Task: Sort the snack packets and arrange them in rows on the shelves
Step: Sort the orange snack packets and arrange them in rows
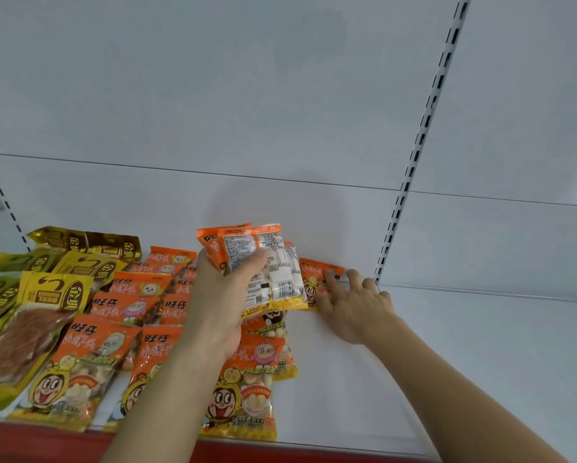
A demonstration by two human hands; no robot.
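My left hand grips a small stack of orange snack packets, held above the white shelf with their printed backs toward me. My right hand lies flat on the shelf, fingers spread, pressing on one orange packet near the back wall. Rows of the same orange packets lie face up on the shelf to the left and below my left hand. Yellow and gold packets are grouped at the far left.
The shelf's white back panel rises behind. A slotted upright stands to the right of my right hand. A red front strip edges the shelf. Bare shelf surface extends to the right.
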